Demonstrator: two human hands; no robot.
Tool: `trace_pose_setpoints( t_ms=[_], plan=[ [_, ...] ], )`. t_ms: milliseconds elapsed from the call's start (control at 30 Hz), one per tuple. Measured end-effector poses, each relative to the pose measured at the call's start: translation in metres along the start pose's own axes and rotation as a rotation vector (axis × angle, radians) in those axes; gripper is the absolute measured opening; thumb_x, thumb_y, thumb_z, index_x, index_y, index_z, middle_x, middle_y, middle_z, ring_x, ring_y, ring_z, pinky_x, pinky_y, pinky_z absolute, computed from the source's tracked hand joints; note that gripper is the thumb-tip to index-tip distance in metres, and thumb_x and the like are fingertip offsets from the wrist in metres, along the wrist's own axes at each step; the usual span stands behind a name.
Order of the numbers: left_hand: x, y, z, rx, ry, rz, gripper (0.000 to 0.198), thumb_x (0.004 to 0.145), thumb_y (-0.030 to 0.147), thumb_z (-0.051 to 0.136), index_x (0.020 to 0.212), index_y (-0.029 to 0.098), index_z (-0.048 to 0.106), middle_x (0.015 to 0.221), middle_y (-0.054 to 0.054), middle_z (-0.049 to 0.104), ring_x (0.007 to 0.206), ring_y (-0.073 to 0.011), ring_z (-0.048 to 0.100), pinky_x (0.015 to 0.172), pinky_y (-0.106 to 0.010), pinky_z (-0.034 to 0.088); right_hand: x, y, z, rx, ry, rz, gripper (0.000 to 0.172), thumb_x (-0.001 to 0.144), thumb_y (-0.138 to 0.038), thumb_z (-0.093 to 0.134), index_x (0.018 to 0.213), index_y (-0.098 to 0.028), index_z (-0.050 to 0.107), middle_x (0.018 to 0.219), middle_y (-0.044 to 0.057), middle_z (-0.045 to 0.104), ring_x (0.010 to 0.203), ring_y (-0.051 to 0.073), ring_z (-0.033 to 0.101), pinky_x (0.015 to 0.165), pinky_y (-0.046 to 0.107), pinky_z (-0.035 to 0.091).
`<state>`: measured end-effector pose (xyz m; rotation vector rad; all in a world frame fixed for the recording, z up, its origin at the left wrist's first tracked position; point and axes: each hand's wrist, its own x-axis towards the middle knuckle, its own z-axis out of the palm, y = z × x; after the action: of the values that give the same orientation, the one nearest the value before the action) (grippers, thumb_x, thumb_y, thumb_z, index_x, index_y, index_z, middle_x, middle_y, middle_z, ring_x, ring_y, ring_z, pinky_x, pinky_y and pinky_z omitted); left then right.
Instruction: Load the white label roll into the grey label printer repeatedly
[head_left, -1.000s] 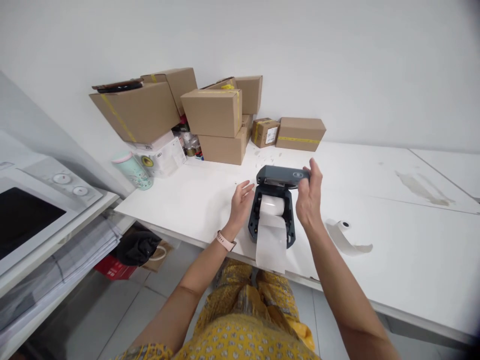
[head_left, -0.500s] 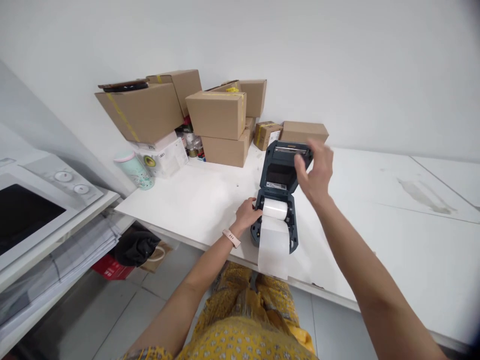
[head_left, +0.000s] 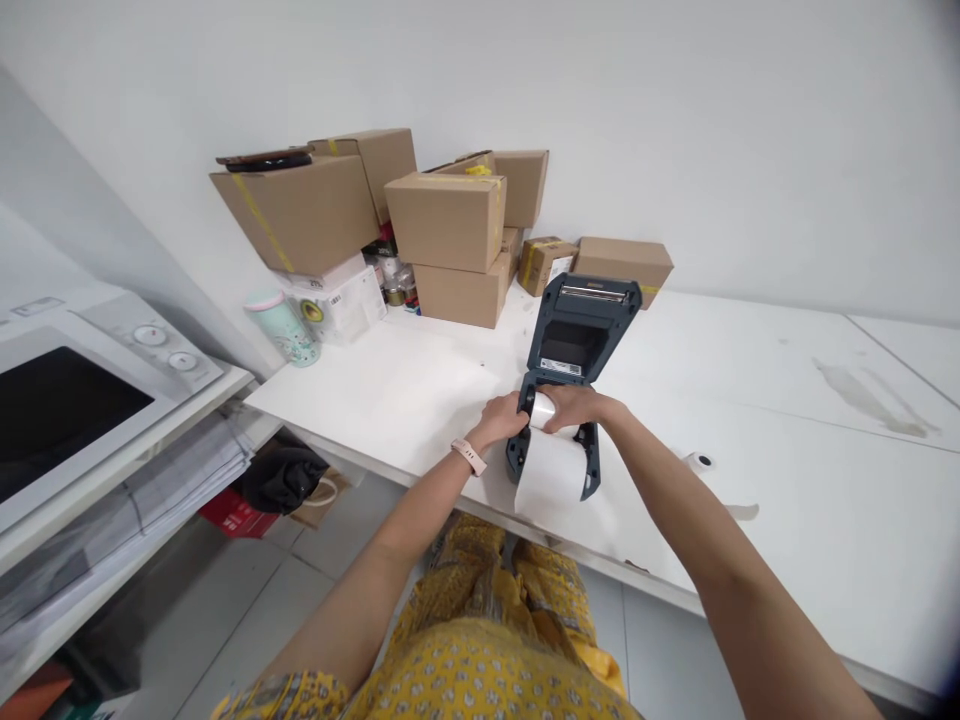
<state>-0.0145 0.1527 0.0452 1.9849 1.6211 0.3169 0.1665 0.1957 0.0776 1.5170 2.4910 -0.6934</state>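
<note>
A dark grey label printer (head_left: 540,325) stands near the table's front edge with its lid raised. Inside its base sits a white paper roll (head_left: 541,410), and a strip of paper (head_left: 551,472) runs from it over the printer's front. My left hand (head_left: 502,418) grips the left side of the base, thumb over the rim. Reaching in from the right, my right hand (head_left: 576,406) has its fingers closed around the roll and covers the roll's right part.
On the white table (head_left: 390,390), a small white roll (head_left: 700,462) lies right of the printer. Cardboard boxes (head_left: 446,225) are stacked against the wall, near a mint tumbler (head_left: 285,330). A microwave (head_left: 112,380) stands at the left.
My right hand has let go of the raised lid and come down onto the paper roll. My left hand stays at the printer's side. The small roll at the right now shows.
</note>
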Motion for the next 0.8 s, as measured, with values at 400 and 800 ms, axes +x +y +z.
trace_pose_setpoints(
  t_ms=[400,800],
  plan=[
    [-0.002,-0.007,0.008,-0.081,0.040,0.029,0.044,0.084,0.022,0.047,0.126,0.018,0.059,0.117,-0.013,0.071,0.106,-0.0302,0.067,0.091,-0.038,0.050,-0.134,0.063,-0.024,0.698,0.501,-0.122,0.076,0.063,-0.037,0.079,0.133,-0.024,0.053,0.133,0.011,0.063,0.113,0.031,0.064,0.090,0.039,0.055],
    [-0.003,-0.002,0.007,-0.087,0.052,-0.004,0.048,0.084,0.021,0.046,0.130,0.019,0.059,0.118,-0.012,0.071,0.106,-0.0298,0.066,0.092,-0.038,0.049,-0.082,0.123,0.050,0.637,0.597,0.319,0.073,0.062,-0.031,0.075,0.129,-0.014,0.052,0.117,0.016,0.069,0.102,0.031,0.066,0.080,0.037,0.056]
  ],
)
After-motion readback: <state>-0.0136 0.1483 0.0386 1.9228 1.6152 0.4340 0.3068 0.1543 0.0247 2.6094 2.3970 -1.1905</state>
